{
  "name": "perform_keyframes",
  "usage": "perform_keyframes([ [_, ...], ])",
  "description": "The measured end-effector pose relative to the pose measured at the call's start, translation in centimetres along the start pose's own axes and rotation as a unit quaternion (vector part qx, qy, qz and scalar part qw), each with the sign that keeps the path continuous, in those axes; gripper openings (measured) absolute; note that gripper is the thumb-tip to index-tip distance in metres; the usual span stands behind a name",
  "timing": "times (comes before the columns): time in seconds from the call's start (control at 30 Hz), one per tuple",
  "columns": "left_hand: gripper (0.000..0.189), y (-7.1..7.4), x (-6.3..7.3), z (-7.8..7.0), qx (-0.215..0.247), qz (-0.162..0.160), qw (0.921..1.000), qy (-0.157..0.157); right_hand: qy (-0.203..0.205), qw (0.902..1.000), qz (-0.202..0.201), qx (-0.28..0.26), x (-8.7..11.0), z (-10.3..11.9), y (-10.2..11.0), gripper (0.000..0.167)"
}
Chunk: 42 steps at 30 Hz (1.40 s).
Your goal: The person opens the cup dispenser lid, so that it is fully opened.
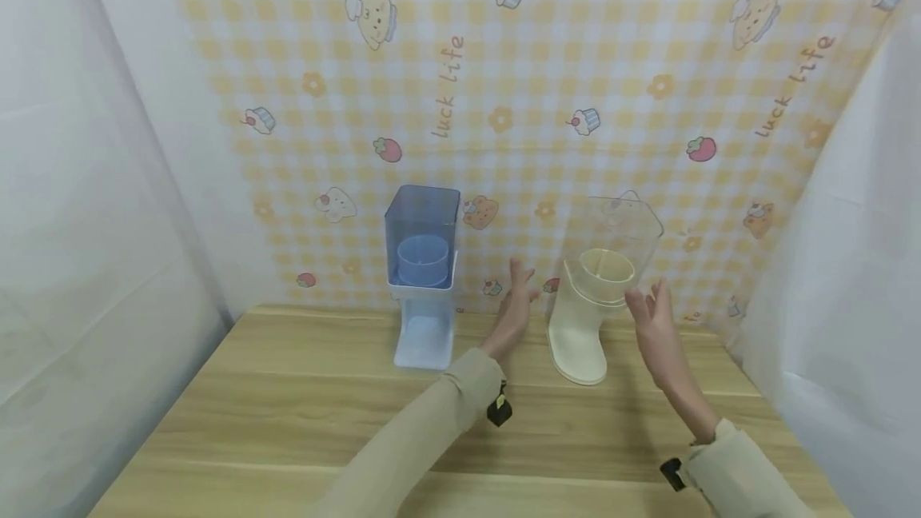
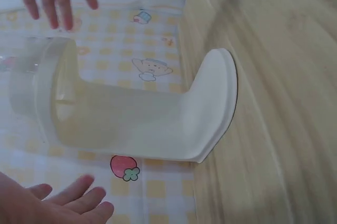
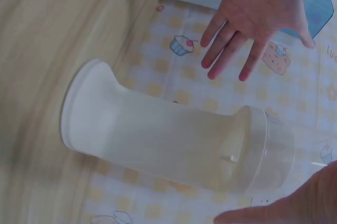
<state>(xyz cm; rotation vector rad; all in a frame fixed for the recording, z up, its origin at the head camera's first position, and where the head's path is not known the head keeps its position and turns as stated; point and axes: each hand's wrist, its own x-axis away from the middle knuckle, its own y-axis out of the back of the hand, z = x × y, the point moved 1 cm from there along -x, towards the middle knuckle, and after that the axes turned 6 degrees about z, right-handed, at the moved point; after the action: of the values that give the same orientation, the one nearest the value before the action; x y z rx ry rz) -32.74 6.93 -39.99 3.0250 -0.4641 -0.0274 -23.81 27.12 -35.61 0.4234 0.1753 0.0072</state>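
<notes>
A cream dispenser point(image 1: 581, 334) stands upright on the wooden table, its curved foot towards me and a clear container point(image 1: 633, 242) on top. Inside the container sits a round cream cup point(image 1: 608, 266). To the left of this dispenser is my left hand point(image 1: 513, 310), fingers spread and apart from it. My right hand point(image 1: 656, 338) is raised on its other side, fingertips near the lower edge of the container. Both wrist views show the stand between two outstretched hands that hold nothing. Left of my left hand stands a second dispenser point(image 1: 424, 334) in pale blue, with a tinted blue container point(image 1: 422, 214).
The wooden table point(image 1: 288, 414) runs back to a yellow checked cloth point(image 1: 338, 262) with cartoon prints. White sheets hang on the left point(image 1: 93, 262) and the right point(image 1: 842, 286). The blue dispenser stands close to my left forearm.
</notes>
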Motion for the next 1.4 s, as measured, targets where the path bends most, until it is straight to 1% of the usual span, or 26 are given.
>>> perform_keyframes([
  [0.07, 0.103, -0.5, -1.1, 0.0, 0.011, -0.015, 0.9998, -0.006, -0.003, 0.9998, -0.017, -0.002, -0.8, 0.5, -0.1, 0.089],
  [0.13, 0.102, -0.9, -2.3, 0.2, 0.024, -0.033, 0.9991, -0.013, -0.003, 0.9992, -0.038, -0.007, -1.5, 0.9, -0.3, 0.094],
  [0.17, 0.102, -1.2, -2.9, 0.4, 0.031, -0.036, 0.9987, -0.014, -0.001, 0.9988, -0.048, -0.008, -1.9, 1.1, -0.4, 0.096],
  [0.27, 0.101, -1.8, -4.3, 1.2, 0.041, -0.041, 0.9982, -0.018, -0.001, 0.9967, -0.079, -0.02, -2.8, 1.4, -0.7, 0.102],
  [0.37, 0.1, -2.4, -5.2, 1.8, 0.037, -0.033, 0.9984, -0.026, -0.001, 0.9943, -0.103, -0.03, -3.5, 1.5, -0.9, 0.106],
  [0.47, 0.099, -2.8, -5.6, 2.2, 0.027, -0.02, 0.9988, -0.036, -0.004, 0.9916, -0.122, -0.043, -4.1, 1.5, -1.2, 0.11],
  [0.5, 0.101, -2.9, -5.7, 2.2, 0.029, -0.002, 0.9986, -0.045, -0.004, 0.9908, -0.128, -0.045, -4.2, 1.5, -1.3, 0.111],
  [0.57, 0.099, -3.2, -5.8, 2.4, 0.032, 0.023, 0.9978, -0.054, -0.001, 0.9892, -0.137, -0.052, -4.5, 1.5, -1.4, 0.112],
  [0.7, 0.089, -4.4, -6.0, 2.6, 0.038, 0.059, 0.9964, -0.048, 0.018, 0.987, -0.146, -0.065, -4.6, 1.6, -1.6, 0.115],
  [0.77, 0.082, -5.0, -6.1, 2.7, 0.03, 0.058, 0.9971, -0.039, 0.032, 0.9864, -0.145, -0.07, -4.6, 1.8, -1.9, 0.117],
  [0.83, 0.083, -5.4, -6.2, 2.8, 0.032, 0.063, 0.9969, -0.036, 0.039, 0.9848, -0.155, -0.068, -4.7, 2.0, -2.3, 0.119],
  [0.93, 0.092, -5.7, -6.2, 2.9, 0.04, 0.07, 0.9963, -0.03, 0.046, 0.982, -0.174, -0.056, -4.9, 2.2, -2.9, 0.121],
  [1.0, 0.094, -5.9, -6.2, 3.0, 0.05, 0.078, 0.9952, -0.032, 0.043, 0.978, -0.198, -0.051, -5.1, 2.3, -3.0, 0.122],
  [1.1, 0.088, -6.2, -6.3, 3.3, 0.054, 0.091, 0.9935, -0.044, 0.044, 0.9719, -0.225, -0.051, -5.5, 2.5, -2.9, 0.123],
  [1.17, 0.083, -6.4, -6.3, 3.4, 0.05, 0.092, 0.9932, -0.051, 0.051, 0.9669, -0.243, -0.057, -5.9, 2.7, -2.8, 0.123],
  [1.33, 0.085, -6.6, -6.3, 3.5, 0.034, 0.069, 0.9966, -0.029, 0.059, 0.9577, -0.274, -0.065, -7.2, 2.8, -2.8, 0.124],
  [1.4, 0.086, -6.6, -6.3, 3.6, 0.032, 0.07, 0.9967, -0.024, 0.058, 0.9538, -0.289, -0.06, -7.6, 2.6, -3.0, 0.124],
])
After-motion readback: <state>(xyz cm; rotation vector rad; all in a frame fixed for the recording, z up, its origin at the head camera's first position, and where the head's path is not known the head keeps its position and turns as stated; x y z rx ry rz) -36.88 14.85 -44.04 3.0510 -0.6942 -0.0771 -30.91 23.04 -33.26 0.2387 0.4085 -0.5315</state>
